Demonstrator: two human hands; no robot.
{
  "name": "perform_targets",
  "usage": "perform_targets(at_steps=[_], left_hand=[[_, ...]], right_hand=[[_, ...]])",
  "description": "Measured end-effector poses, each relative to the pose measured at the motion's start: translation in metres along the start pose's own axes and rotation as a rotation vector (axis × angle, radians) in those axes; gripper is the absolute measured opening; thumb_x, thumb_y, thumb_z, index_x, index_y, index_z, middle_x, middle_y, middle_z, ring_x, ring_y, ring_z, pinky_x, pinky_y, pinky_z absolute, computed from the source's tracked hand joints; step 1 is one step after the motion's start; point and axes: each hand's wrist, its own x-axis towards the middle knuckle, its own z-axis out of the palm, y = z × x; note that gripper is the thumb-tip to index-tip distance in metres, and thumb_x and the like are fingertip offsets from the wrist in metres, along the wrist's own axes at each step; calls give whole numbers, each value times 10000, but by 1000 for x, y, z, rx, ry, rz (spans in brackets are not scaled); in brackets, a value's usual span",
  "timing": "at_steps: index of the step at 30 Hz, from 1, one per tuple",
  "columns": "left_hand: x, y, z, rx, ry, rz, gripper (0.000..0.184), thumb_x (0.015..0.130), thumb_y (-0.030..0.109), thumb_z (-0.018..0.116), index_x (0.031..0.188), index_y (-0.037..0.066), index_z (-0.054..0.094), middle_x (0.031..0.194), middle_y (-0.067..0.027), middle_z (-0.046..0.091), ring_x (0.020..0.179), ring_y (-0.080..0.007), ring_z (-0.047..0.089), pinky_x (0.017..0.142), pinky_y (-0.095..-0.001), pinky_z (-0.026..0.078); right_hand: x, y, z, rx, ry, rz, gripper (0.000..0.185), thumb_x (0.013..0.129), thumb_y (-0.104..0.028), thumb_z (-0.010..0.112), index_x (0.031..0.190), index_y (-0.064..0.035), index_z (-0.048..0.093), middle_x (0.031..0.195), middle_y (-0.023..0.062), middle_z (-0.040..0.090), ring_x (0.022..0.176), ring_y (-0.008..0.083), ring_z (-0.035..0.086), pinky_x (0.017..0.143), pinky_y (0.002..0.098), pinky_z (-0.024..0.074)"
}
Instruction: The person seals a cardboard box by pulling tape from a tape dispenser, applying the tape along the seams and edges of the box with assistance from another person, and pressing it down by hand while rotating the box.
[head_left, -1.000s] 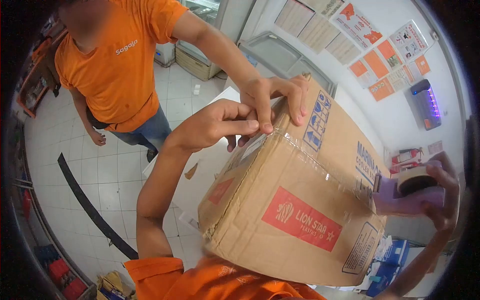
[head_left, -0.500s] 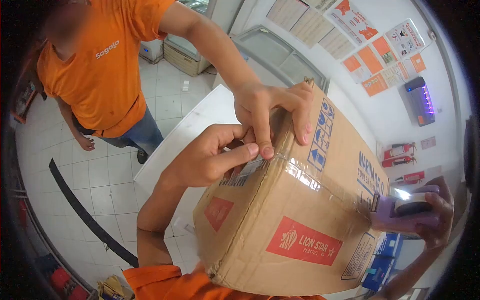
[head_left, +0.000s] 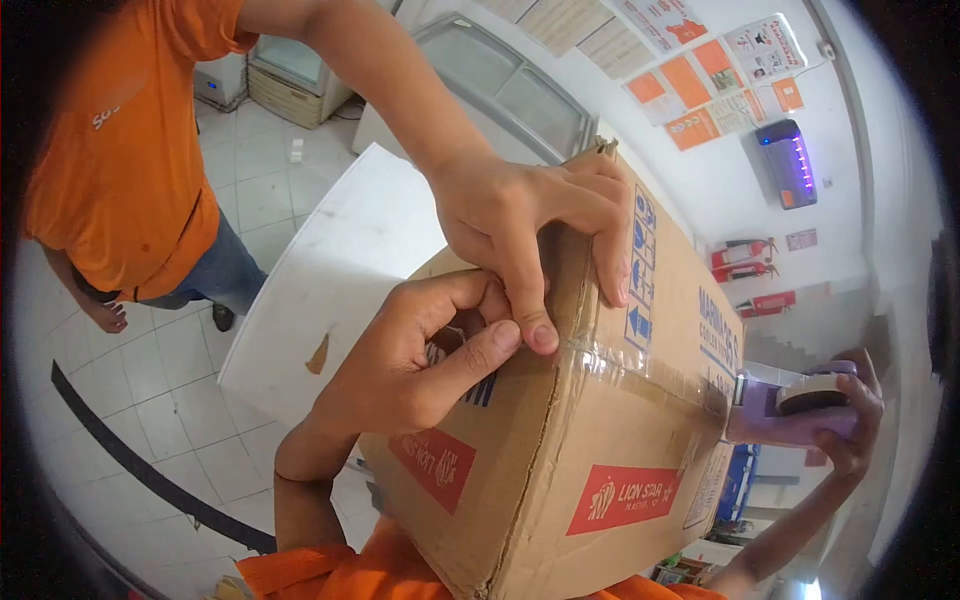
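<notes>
A large cardboard box (head_left: 620, 440), tilted in the head view, bears red Lion Star labels and blue print. My left hand (head_left: 400, 350) is closed at the box's near top edge, thumb against the fingers, pinching the end of the clear tape; the fingertips are partly hidden. From there a strip of clear tape (head_left: 650, 375) runs along the box toward the far right side. There my right hand (head_left: 860, 415) grips a purple tape dispenser (head_left: 755, 408) with a roll in it, its head touching the box. Another person's hand (head_left: 520, 215) presses on the box edge beside my left thumb.
A person in an orange shirt (head_left: 130, 160) stands at the left. Behind the box are a white table (head_left: 290, 290) and a glass-topped freezer (head_left: 500, 70). Fire extinguishers (head_left: 745, 270) and papers hang on the wall. A dark strip (head_left: 140, 460) lies on the tiled floor.
The view has shifted, so the surroundings sit further left. Both my hands keep their grips at the box, and the other person's hand still presses on its edge.
</notes>
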Motion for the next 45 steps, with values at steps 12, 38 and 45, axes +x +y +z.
perform_targets(at_steps=[12,38,45], left_hand=[[1,-3,-4,-36,-28,27,121,1005,122,584,965,32,655,827,34,605,730,-26,490,655,-200,391],[10,39,10,38,150,153,304,928,271,542,820,-13,537,794,-77,566,636,-97,469,600,-222,378],[1,30,2,-33,73,119,170,963,163,580,845,43,560,757,17,526,672,-45,464,615,-205,377]], right_hand=[[-24,-7,-3,-35,110,123,698,795,-409,777,1402,-157,544,1308,282,494,1032,339,601,845,407,509],[-16,4,-3,2,14,40,662,821,-457,743,1416,-247,541,1139,210,549,978,304,607,811,389,536],[-8,3,-1,57,-15,12,669,809,-434,753,1412,-237,542,1128,198,545,987,306,610,799,387,544]])
